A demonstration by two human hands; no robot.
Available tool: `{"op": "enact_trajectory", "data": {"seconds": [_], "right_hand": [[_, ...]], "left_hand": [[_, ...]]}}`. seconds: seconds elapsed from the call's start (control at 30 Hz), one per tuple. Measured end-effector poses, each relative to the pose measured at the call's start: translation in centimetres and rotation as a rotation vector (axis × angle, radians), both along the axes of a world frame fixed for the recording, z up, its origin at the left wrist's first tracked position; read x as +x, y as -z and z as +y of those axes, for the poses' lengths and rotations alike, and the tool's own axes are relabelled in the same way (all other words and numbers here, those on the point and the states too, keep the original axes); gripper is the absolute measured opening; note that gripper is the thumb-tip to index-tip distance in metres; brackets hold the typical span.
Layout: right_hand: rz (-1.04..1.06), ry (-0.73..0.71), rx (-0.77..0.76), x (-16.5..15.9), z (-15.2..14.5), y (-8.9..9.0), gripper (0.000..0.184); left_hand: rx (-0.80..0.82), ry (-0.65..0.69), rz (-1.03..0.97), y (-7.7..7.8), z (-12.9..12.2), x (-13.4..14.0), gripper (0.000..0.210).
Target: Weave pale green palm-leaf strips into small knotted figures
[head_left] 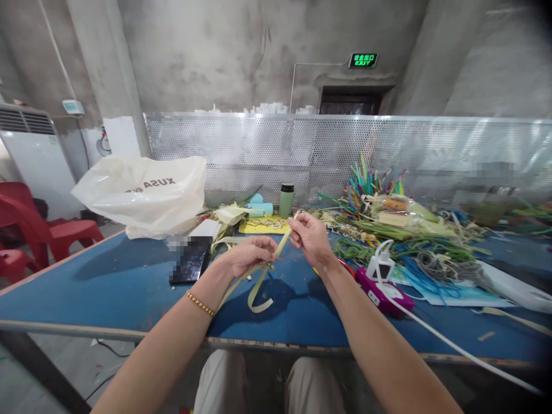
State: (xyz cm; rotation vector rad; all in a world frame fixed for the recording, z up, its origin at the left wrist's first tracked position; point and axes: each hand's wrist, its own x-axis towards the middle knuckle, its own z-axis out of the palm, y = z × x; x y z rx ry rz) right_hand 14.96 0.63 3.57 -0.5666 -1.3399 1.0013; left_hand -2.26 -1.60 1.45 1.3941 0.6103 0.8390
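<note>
A pale green-yellow leaf strip (283, 244) stretches between my two hands above the blue table. My left hand (252, 255) pinches its lower end, where several strip ends come together; one loose tail (255, 305) curls down below and others trail to the left. My right hand (311, 237) is closed on the upper end, thumb against fingers, a little higher and to the right. What exactly sits inside the left fingers is partly hidden. Behind the hands lies a yellow sheet (254, 226) with small scraps on it.
The blue table (107, 287) carries a dark tablet (196, 260), a white plastic bag (146, 190) and a green bottle (286, 200). To the right are a purple power strip (394, 299) with a white charger (379, 268), a cable, grey cord (448, 265) and heaped plant strips (414, 230).
</note>
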Motion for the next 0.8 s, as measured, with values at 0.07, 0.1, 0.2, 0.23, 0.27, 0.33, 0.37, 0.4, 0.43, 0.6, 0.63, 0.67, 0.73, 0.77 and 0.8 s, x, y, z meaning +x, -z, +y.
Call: {"op": "enact_trajectory", "data": {"seconds": [0.07, 0.1, 0.2, 0.23, 0.27, 0.33, 0.37, 0.4, 0.43, 0.6, 0.63, 0.67, 0.73, 0.77, 0.8], "right_hand": [[-0.041, -0.002, -0.012, -0.1, 0.0, 0.0, 0.029], [-0.054, -0.007, -0.023, -0.1, 0.0, 0.0, 0.029], [-0.063, -0.012, -0.02, -0.1, 0.1, 0.1, 0.029], [-0.064, -0.006, -0.004, -0.1, 0.1, 0.2, 0.028], [-0.073, 0.007, 0.017, 0.0, 0.2, 0.2, 0.027], [-0.123, 0.057, 0.071, 0.2, 0.3, 0.3, 0.024], [-0.157, 0.087, 0.096, 0.3, 0.4, 0.3, 0.023], [-0.188, 0.113, 0.117, 0.3, 0.4, 0.4, 0.023], [-0.209, 0.132, 0.131, 0.3, 0.5, 0.4, 0.022], [-0.232, 0.178, 0.143, -0.1, 0.8, 0.6, 0.022], [-0.233, 0.178, 0.138, -0.2, 0.8, 0.6, 0.023], [-0.232, 0.166, 0.123, -0.2, 0.7, 0.7, 0.023], [-0.25, 0.108, 0.051, -0.3, 0.4, 0.8, 0.029], [-0.288, 0.068, 0.001, -0.4, 0.3, 0.8, 0.032], [-0.344, 0.033, -0.044, -0.4, 0.1, 0.9, 0.035]], "left_hand": [[-0.011, 0.0, -0.003, 0.0, -0.1, 0.1, 0.024], [-0.014, -0.003, -0.004, 0.0, -0.1, 0.2, 0.024], [0.0, -0.051, -0.012, 0.3, -0.1, 0.6, 0.02], [0.009, -0.076, -0.022, 0.4, 0.0, 0.8, 0.02], [0.014, -0.102, -0.037, 0.5, 0.0, 0.9, 0.022], [0.008, -0.144, -0.058, 0.6, 0.1, 1.1, 0.022], [0.0, -0.156, -0.062, 0.6, 0.1, 1.2, 0.022], [-0.007, -0.162, -0.062, 0.6, 0.1, 1.3, 0.022], [-0.012, -0.156, -0.058, 0.6, 0.0, 1.3, 0.023], [0.0, -0.063, -0.02, 0.5, -0.2, 1.3, 0.026], [0.001, -0.062, -0.019, 0.6, -0.2, 1.3, 0.026], [-0.002, -0.074, -0.03, 0.6, -0.1, 1.3, 0.026], [-0.014, -0.113, -0.084, 0.6, 0.0, 1.3, 0.026], [-0.015, -0.14, -0.114, 0.7, 0.2, 1.3, 0.025], [-0.011, -0.176, -0.136, 0.7, 0.3, 1.2, 0.025]]}}
